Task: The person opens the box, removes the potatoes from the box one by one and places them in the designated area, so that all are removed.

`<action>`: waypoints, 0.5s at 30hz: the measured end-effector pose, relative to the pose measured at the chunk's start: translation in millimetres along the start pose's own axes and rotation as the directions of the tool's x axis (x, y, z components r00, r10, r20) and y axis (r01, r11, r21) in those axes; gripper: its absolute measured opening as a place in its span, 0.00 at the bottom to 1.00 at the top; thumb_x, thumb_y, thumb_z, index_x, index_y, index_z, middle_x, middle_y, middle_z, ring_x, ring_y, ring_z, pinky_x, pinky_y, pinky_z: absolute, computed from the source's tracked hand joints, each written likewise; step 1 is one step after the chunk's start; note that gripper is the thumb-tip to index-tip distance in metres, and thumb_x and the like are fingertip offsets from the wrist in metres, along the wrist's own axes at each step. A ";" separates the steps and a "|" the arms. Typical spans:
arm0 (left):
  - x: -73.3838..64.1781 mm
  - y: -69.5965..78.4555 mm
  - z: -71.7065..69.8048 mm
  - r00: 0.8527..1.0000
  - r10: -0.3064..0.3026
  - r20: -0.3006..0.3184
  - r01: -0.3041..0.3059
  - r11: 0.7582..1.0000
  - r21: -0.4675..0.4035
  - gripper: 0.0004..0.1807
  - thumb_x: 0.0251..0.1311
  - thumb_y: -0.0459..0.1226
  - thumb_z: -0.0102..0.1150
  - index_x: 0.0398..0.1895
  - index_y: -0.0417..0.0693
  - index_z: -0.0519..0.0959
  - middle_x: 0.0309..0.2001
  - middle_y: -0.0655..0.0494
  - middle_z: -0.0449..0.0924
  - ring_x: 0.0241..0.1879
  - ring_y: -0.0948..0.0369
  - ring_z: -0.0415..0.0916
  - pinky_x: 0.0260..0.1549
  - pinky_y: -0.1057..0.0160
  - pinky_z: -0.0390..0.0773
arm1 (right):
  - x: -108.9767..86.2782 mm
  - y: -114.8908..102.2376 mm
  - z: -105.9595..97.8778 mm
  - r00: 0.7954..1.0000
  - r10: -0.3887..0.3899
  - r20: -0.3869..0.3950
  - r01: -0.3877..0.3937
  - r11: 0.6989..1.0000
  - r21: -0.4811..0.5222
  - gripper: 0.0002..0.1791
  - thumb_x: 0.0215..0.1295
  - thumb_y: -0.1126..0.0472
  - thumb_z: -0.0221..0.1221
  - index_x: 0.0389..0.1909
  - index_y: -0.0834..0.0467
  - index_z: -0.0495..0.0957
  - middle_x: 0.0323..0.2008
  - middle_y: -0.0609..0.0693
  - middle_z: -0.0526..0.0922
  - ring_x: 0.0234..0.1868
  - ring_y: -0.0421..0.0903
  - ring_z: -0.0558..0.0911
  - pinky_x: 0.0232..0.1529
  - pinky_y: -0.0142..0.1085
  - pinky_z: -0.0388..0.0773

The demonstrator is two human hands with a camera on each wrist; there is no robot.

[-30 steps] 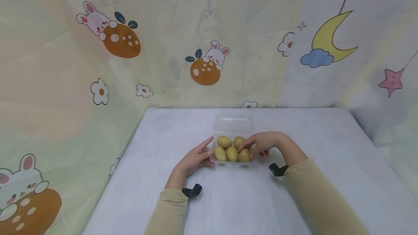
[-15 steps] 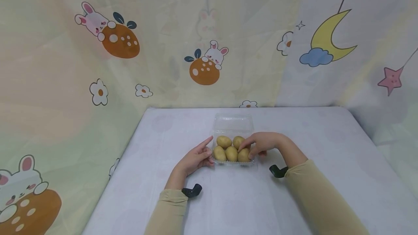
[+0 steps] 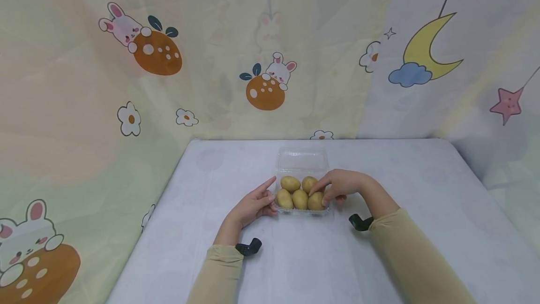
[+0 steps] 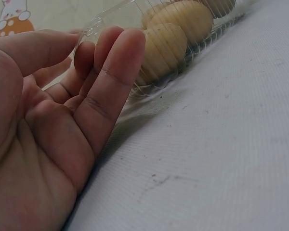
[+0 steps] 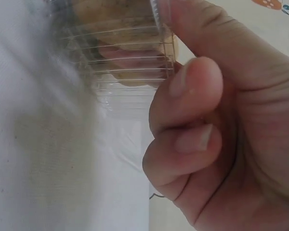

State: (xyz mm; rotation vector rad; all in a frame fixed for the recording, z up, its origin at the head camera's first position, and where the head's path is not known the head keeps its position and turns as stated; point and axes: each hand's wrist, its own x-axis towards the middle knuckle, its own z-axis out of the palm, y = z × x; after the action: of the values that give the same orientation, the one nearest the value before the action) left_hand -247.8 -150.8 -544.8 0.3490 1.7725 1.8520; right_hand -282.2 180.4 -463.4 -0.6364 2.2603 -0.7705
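A clear plastic clamshell box stands on the table with its lid folded back. Several small yellow potatoes sit inside in two rows. My left hand is at the box's left side, pinching the rim between thumb and fingers, index finger pointing along the edge. Over the right side comes my right hand, gripping the front right potato between thumb and fingertips. In the right wrist view, two curled fingers stay outside the ribbed wall, while other fingertips show through it, blurred.
A white cloth covers the table. Behind it hangs a printed curtain with rabbits, flowers and a moon. Each wrist carries a black camera, the left camera and the right camera both close above the cloth.
Hardly anything differs. My right hand has risen very slightly at the knuckles; the left hand, box and potatoes hold their places.
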 end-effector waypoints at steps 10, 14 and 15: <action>-0.2 0.6 -0.1 1.000 0.003 0.005 -0.003 1.000 -0.005 0.37 0.70 0.41 0.55 0.78 0.68 0.53 0.38 0.54 0.73 0.38 0.58 0.82 0.45 0.55 0.85 | -1.5 3.1 -6.5 0.992 -0.080 -0.094 0.083 0.996 0.027 0.23 0.53 0.52 0.73 0.52 0.35 0.83 0.46 0.46 0.82 0.15 0.42 0.70 0.20 0.33 0.73; -0.1 0.6 0.0 1.000 0.003 0.007 -0.003 1.000 -0.007 0.37 0.70 0.41 0.55 0.78 0.68 0.52 0.37 0.54 0.73 0.38 0.58 0.82 0.45 0.55 0.85 | -2.1 8.8 -9.4 0.987 -0.088 -0.133 0.093 0.995 0.029 0.23 0.54 0.51 0.72 0.52 0.33 0.82 0.47 0.47 0.82 0.17 0.42 0.72 0.22 0.35 0.76; -0.1 0.9 0.0 1.000 0.003 0.005 -0.002 1.000 -0.006 0.37 0.70 0.41 0.56 0.78 0.68 0.52 0.37 0.54 0.73 0.38 0.58 0.82 0.45 0.55 0.85 | -2.7 10.3 -10.0 0.986 -0.086 -0.142 0.092 0.995 0.035 0.23 0.54 0.50 0.72 0.52 0.33 0.82 0.47 0.47 0.82 0.17 0.43 0.72 0.22 0.36 0.76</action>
State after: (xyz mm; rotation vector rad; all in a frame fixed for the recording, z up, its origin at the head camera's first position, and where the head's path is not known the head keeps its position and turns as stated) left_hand -247.9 -150.8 -543.9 0.3540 1.7636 1.8558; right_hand -289.8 192.7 -463.1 -0.6869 2.3490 -0.9297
